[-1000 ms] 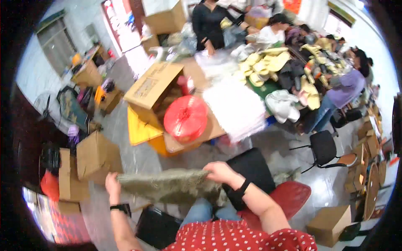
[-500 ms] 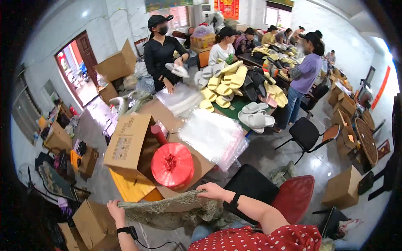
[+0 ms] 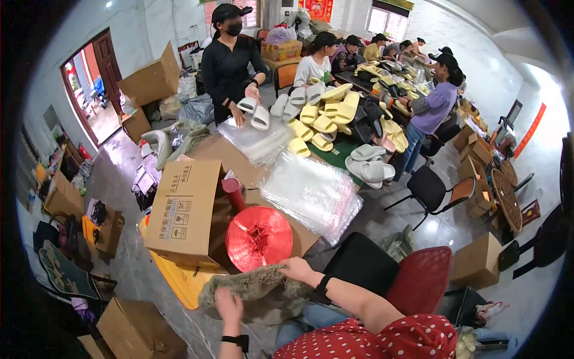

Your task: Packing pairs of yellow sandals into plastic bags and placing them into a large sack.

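a crowded packing room with pale walls, a grey floor (image 3: 119, 179) and a long worktable running away from the viewer. nearest, a shaggy grey-brown furry piece (image 3: 254, 290) lies bunched across the wearer's lap at the near edge of the table, its pile matted and uneven. the left hand (image 3: 229, 305) is closed on its near edge, fingers curled into the fur, a black watch on the wrist. the right hand (image 3: 297, 269) pinches its far upper edge, a dark band on that wrist; the sleeve is red with white dots. just beyond the fur sits a big spool of red plastic twine (image 3: 259, 237), end-on. to its left a brown cardboard box (image 3: 184, 209) lies on its side, its open mouth turned away to the right, so its contents cannot be seen. a yellow board (image 3: 179, 281) shows beneath it. right of the spool lies a stack of clear plastic bags (image 3: 311, 194). near right stand a black chair (image 3: 362, 263) and a red chair (image 3: 424, 278). farther along, yellow and white slippers (image 3: 335, 116) are heaped on a green cover. a person in black (image 3: 230, 66) holds a white pair, and others work at the far end. more cartons stand on the left.
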A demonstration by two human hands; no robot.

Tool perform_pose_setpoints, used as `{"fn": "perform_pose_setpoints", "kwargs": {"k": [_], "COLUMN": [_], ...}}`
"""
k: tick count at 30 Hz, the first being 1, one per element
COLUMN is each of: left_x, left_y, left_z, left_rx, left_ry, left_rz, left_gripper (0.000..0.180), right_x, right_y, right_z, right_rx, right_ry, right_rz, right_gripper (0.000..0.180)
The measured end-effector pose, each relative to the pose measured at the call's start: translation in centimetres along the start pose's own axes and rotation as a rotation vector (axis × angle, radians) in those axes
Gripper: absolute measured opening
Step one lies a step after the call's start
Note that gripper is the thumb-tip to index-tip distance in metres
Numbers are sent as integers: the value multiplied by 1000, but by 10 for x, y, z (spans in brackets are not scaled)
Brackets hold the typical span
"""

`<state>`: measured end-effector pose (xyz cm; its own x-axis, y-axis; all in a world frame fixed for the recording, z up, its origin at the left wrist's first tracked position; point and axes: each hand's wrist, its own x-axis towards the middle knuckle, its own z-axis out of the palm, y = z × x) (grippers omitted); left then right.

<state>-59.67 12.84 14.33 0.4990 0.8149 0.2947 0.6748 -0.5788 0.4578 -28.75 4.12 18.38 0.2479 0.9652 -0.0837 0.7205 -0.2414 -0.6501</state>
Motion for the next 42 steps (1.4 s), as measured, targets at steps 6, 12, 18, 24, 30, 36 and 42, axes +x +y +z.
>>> {"fn": "perform_pose_setpoints", "kwargs": {"k": [6, 12, 18, 24, 30, 36, 42], "left_x": [-16, -6, -13, -16, -18, -18, 14], "left_y": [31, 29, 24, 34, 40, 35, 55], "left_z": [71, 95, 105, 111, 112, 100, 100], "left_rx": [-112, -104, -37, 78, 30, 31, 59], "left_ry": [-281, -445, -446, -488, -532, -514, -537], "left_rz": [15, -22, 11, -16, -72, -74, -71], "left_gripper": [59, 65, 68, 70, 69, 67, 57], "right_x": [15, 13, 4, 24, 48, 9, 14], "right_y": [21, 51, 49, -4, -8, 57, 22], "right_z": [-2, -15, -25, -24, -26, -95, -115], "right_rx": [10, 54, -20, -34, 92, -24, -72], "right_ry": [-48, -44, 121, 287, 370, -150, 29], "right_rz": [6, -64, 86, -108, -75, 12, -32], "right_gripper": [29, 35, 42, 48, 44, 53, 55]}}
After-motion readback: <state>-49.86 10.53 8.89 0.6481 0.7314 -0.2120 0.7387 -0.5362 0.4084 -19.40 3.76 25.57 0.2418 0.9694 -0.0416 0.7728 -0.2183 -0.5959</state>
